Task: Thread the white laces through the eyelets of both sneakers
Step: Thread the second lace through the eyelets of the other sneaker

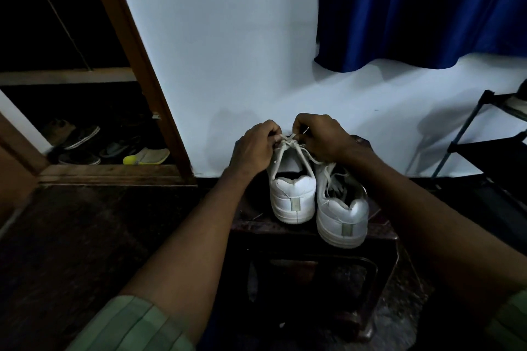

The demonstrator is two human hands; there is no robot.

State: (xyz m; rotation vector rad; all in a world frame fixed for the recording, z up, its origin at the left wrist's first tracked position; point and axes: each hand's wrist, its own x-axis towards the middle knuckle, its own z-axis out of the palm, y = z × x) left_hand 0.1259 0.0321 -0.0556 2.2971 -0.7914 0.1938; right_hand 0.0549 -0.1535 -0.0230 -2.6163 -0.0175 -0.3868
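On the near edge of the dark stool, heels toward the camera, stand two white sneakers side by side and touching. The right sneaker sits nearest; a loose white lace lies bunched in its opening, and whether any of it runs through eyelets cannot be told from here, so it looks to be the shoe left to do. Just behind and left of it on the stool, the left sneaker has its lace drawn up from the side eyelets in two taut strands that meet above the tongue. At that far end, past the middle of the stool, the left hand is curled and pinches one strand, while the right hand is curled and pinches the other, with a thin lace tip poking up by its fingers. By my reading, this shoe's threading is in hand near the toe-end eyelets, not finished. Beyond the stool rises a pale wall.
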